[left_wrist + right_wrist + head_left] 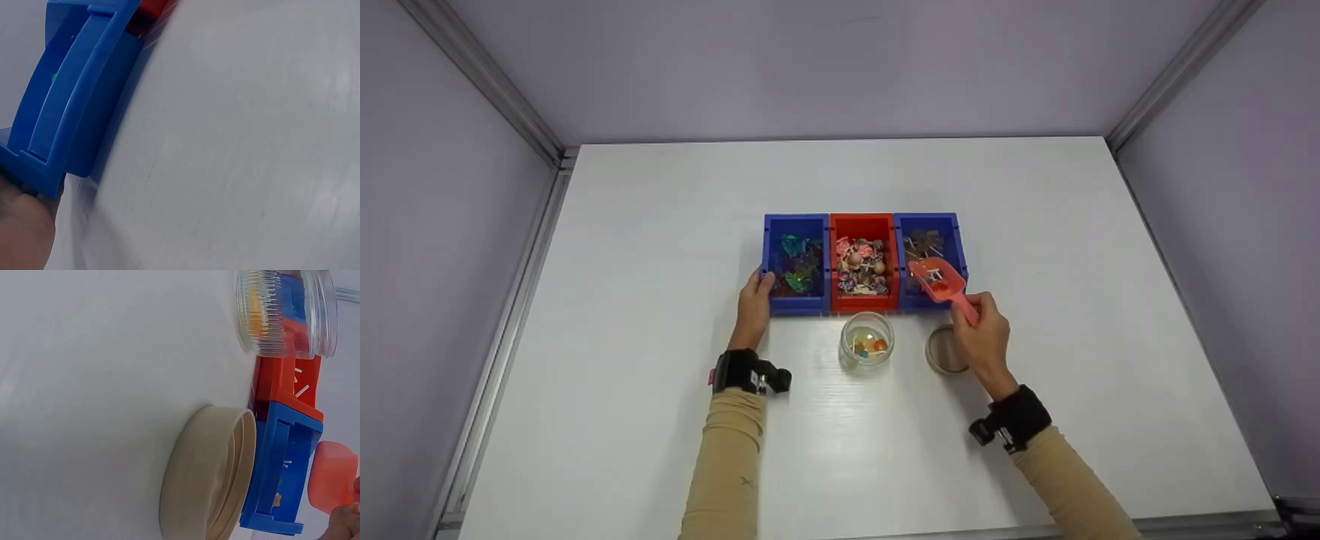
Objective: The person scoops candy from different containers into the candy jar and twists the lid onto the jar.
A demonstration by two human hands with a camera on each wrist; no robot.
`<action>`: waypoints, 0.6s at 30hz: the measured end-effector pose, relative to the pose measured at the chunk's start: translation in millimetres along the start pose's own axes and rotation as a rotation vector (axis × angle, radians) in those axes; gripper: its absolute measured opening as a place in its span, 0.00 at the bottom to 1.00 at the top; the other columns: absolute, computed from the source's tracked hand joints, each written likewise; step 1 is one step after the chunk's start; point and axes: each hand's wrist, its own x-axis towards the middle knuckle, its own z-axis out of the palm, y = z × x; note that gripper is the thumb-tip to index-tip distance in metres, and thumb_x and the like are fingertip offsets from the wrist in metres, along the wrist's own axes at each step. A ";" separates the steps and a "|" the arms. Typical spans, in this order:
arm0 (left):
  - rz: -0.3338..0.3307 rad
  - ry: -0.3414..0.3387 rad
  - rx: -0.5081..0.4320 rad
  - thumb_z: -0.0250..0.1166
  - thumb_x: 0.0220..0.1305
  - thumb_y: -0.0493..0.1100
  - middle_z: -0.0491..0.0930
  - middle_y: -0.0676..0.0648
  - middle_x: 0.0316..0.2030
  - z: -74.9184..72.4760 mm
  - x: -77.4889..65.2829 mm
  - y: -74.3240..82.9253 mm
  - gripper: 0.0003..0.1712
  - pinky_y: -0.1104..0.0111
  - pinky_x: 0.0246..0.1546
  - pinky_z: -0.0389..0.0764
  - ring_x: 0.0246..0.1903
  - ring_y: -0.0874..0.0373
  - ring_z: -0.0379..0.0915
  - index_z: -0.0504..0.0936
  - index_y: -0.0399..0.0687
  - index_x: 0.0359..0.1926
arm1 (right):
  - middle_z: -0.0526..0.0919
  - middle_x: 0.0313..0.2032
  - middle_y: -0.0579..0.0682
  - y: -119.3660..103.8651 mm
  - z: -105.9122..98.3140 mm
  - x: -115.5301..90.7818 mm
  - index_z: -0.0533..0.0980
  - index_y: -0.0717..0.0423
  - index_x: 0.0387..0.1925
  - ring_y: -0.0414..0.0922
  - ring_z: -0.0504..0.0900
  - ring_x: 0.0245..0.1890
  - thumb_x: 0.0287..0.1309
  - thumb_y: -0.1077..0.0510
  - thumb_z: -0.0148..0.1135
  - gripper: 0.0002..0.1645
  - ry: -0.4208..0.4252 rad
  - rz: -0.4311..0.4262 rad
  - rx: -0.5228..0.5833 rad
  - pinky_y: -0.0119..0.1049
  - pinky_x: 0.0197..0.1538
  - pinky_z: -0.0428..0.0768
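Observation:
My right hand (984, 337) grips the handle of a coral-red scoop (947, 280), held over the front of the right blue bin (906, 300). White sticks and small candies show in its bowl. My left hand (751, 309) holds the left blue bin (799, 306) at its outer wall near the front corner; its fingers are partly hidden by the bin in the left wrist view. Brownish lollipops (922, 244) lie in the right bin, green and dark ones (799, 279) in the left. Between them, a red bin (862, 303) holds pink and mixed lollipops (861, 262).
In front of the red bin, a clear ribbed glass jar (851, 363) stands upright with a few orange, yellow and blue candies at its bottom. A beige round lid (188, 478) lies on the white table (660, 247), partly beneath my right hand in the head view. Pale walls surround the table.

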 end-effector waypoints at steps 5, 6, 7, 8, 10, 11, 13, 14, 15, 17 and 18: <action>-0.012 -0.002 -0.001 0.42 0.76 0.54 0.55 0.38 0.74 0.0 0.7 -0.2 0.35 0.56 0.78 0.51 0.76 0.47 0.46 0.52 0.38 0.74 | 0.80 0.25 0.58 -1.5 -2.6 -1.6 0.76 0.66 0.34 0.39 0.67 0.23 0.55 0.63 0.62 0.08 -0.023 0.011 0.023 0.25 0.27 0.60; -0.014 -0.001 -0.002 0.42 0.76 0.54 0.55 0.39 0.74 0.1 0.8 -0.1 0.35 0.56 0.78 0.51 0.76 0.47 0.46 0.52 0.38 0.74 | 0.80 0.24 0.58 -1.7 -3.1 -2.2 0.76 0.66 0.34 0.38 0.67 0.23 0.55 0.63 0.62 0.08 -0.026 0.012 0.027 0.25 0.27 0.60; -0.016 -0.002 -0.003 0.42 0.76 0.54 0.55 0.39 0.74 0.2 0.9 0.0 0.35 0.57 0.78 0.51 0.76 0.47 0.46 0.52 0.38 0.74 | 0.80 0.24 0.57 -1.6 -3.7 -2.6 0.76 0.66 0.34 0.38 0.67 0.23 0.55 0.63 0.62 0.08 -0.029 0.012 0.034 0.25 0.27 0.60; -0.016 0.000 -0.003 0.42 0.76 0.54 0.55 0.39 0.74 0.1 1.3 -0.2 0.35 0.56 0.78 0.51 0.76 0.47 0.46 0.52 0.38 0.74 | 0.79 0.24 0.57 -1.6 -4.4 -3.1 0.76 0.66 0.34 0.38 0.66 0.23 0.54 0.63 0.62 0.08 -0.033 0.011 0.040 0.25 0.26 0.60; -0.014 -0.001 0.000 0.42 0.76 0.54 0.55 0.38 0.74 0.0 1.3 -0.2 0.35 0.56 0.78 0.51 0.76 0.46 0.46 0.52 0.38 0.74 | 0.78 0.23 0.56 -1.0 -5.4 -4.3 0.76 0.67 0.34 0.38 0.66 0.23 0.54 0.63 0.62 0.08 -0.041 0.007 0.047 0.26 0.26 0.59; -0.011 0.000 0.003 0.42 0.76 0.54 0.55 0.38 0.74 -0.1 1.7 -0.6 0.35 0.56 0.78 0.51 0.76 0.46 0.47 0.52 0.38 0.74 | 0.77 0.23 0.55 -0.9 -5.8 -4.8 0.76 0.67 0.35 0.38 0.65 0.22 0.54 0.63 0.62 0.09 -0.043 0.001 0.049 0.26 0.26 0.59; -0.009 0.002 0.005 0.42 0.76 0.54 0.55 0.38 0.74 -0.2 1.8 -1.2 0.35 0.56 0.78 0.50 0.76 0.46 0.47 0.52 0.38 0.74 | 0.76 0.22 0.54 -0.4 -6.7 -5.7 0.76 0.67 0.34 0.38 0.65 0.22 0.54 0.63 0.63 0.09 -0.046 -0.016 0.053 0.26 0.25 0.59; -0.008 0.002 0.008 0.42 0.76 0.54 0.55 0.37 0.74 -0.3 1.8 -1.5 0.35 0.56 0.78 0.50 0.76 0.45 0.46 0.52 0.37 0.74 | 0.76 0.22 0.54 -0.6 -7.3 -6.2 0.76 0.67 0.34 0.37 0.64 0.22 0.54 0.63 0.63 0.09 -0.046 -0.027 0.057 0.26 0.25 0.59; -0.008 0.002 0.010 0.42 0.76 0.54 0.55 0.37 0.74 -0.3 1.5 -1.6 0.35 0.56 0.78 0.50 0.76 0.45 0.46 0.52 0.37 0.74 | 0.76 0.22 0.54 -0.7 -7.7 -6.7 0.76 0.67 0.34 0.37 0.64 0.22 0.54 0.63 0.63 0.09 -0.046 -0.037 0.060 0.26 0.25 0.59; -0.009 0.001 0.010 0.42 0.76 0.54 0.54 0.37 0.74 -0.4 1.7 -2.1 0.36 0.56 0.78 0.50 0.76 0.45 0.46 0.52 0.37 0.74 | 0.76 0.22 0.54 -1.2 -8.8 -7.6 0.76 0.67 0.33 0.36 0.64 0.22 0.53 0.63 0.64 0.09 -0.042 -0.060 0.066 0.25 0.25 0.59; -0.008 0.001 0.009 0.42 0.76 0.54 0.54 0.37 0.74 -0.4 1.5 -2.0 0.36 0.56 0.78 0.50 0.76 0.45 0.46 0.52 0.37 0.74 | 0.76 0.22 0.54 -1.6 -9.4 -8.0 0.76 0.67 0.33 0.36 0.64 0.22 0.53 0.63 0.64 0.09 -0.042 -0.070 0.072 0.24 0.25 0.59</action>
